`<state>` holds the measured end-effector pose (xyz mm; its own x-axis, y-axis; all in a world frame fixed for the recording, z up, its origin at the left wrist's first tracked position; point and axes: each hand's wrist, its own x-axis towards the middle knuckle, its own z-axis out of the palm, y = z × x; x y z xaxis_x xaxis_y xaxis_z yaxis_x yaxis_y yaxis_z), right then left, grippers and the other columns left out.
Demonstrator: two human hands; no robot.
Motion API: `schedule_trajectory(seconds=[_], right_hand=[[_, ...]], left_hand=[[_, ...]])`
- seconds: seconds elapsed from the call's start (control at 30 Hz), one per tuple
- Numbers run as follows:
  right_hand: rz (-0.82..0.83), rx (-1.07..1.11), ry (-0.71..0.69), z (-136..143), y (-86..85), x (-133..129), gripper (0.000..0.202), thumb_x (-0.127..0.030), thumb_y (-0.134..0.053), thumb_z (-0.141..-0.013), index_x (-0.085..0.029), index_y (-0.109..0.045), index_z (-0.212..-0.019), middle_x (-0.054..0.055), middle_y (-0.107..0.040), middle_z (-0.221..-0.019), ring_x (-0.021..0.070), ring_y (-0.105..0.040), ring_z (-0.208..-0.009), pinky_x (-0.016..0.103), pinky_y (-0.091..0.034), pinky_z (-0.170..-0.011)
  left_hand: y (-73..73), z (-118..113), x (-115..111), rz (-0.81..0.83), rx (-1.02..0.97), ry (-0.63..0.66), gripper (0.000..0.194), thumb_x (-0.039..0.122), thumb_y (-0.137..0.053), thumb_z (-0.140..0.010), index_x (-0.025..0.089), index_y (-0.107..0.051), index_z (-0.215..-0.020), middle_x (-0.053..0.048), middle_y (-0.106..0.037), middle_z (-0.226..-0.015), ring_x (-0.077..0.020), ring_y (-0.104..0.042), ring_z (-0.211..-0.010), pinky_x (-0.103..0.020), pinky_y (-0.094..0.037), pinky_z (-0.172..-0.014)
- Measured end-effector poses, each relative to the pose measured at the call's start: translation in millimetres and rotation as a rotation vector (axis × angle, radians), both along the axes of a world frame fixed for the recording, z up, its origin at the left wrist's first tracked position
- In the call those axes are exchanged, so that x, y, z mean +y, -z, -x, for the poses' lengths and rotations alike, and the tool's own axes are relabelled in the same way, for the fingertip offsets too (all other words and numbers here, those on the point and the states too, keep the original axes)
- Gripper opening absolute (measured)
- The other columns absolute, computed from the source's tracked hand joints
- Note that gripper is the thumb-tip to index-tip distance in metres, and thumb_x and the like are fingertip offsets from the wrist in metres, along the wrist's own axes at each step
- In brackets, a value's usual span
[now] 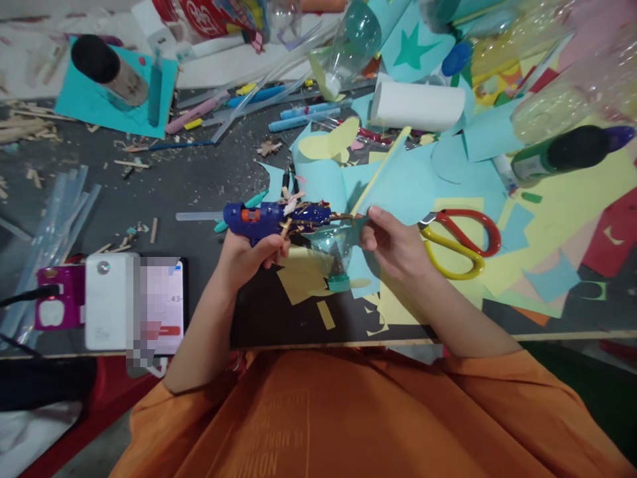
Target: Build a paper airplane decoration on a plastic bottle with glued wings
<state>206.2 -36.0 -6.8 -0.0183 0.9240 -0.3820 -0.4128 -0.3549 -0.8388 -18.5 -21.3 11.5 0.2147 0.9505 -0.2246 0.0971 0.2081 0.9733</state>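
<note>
My left hand (253, 259) is wrapped round a dark-blue hot glue gun (279, 220), with wood shavings stuck along its barrel. A clear glue stick (199, 216) pokes out of its back end. Pinched by the fingertips of my right hand (395, 242) is a corner of light-blue paper (398, 189), with a thin yellow strip (381, 169) along its edge. The gun's nozzle (344, 216) is close to the strip's lower end; whether they touch, I cannot tell. Beneath lies a clear plastic bottle top with a green cap (339, 283).
Scissors (465, 242) with red and yellow handles lie right of my right hand. Behind are a white paper roll (418, 105), pens (303, 114) and plastic bottles. At left lie glue sticks (64, 212), a white power bank (112, 302) and a phone (172, 305).
</note>
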Motion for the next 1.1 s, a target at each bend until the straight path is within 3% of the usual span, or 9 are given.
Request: schedule_trajectory(seconds=[0.23, 0.57, 1.1], right_hand=[[0.035, 0.026, 0.052, 2.0, -4.0, 0.9, 0.041, -0.054, -0.089, -0.055, -0.023, -0.062, -0.054, -0.010, -0.045, -0.040, 0.0058, -0.044, -0.038, 0.023, -0.045, -0.046], [0.051, -0.022, 0.057, 2.0, -3.3, 1.1, 0.040, -0.053, -0.086, -0.059, -0.024, -0.060, -0.054, -0.010, -0.045, -0.040, 0.0066, -0.042, -0.037, 0.026, -0.045, -0.046], [0.061, -0.001, 0.083, 1.8, -2.1, 1.3, 0.044, -0.054, -0.089, -0.053, -0.023, -0.058, -0.054, -0.010, -0.047, -0.039, 0.0057, -0.045, -0.036, 0.023, -0.046, -0.045]], left_hand=[[1.8, 1.8, 1.3, -0.015, -0.036, 0.038, 0.023, 0.034, -0.066, -0.069, 0.017, -0.057, -0.058, 0.000, -0.060, -0.051, -0.0044, -0.041, -0.032, -0.018, -0.034, -0.033], [2.0, 0.6, 3.3, -0.010, 0.026, 0.010, 0.020, 0.035, -0.065, -0.063, 0.019, -0.054, -0.057, 0.000, -0.059, -0.048, -0.0065, -0.040, -0.030, -0.021, -0.034, -0.032], [-0.3, -0.6, 1.4, 0.014, 0.054, -0.005, 0.017, 0.032, -0.061, -0.063, 0.019, -0.053, -0.056, 0.001, -0.057, -0.047, -0.0042, -0.040, -0.031, -0.018, -0.033, -0.033]])
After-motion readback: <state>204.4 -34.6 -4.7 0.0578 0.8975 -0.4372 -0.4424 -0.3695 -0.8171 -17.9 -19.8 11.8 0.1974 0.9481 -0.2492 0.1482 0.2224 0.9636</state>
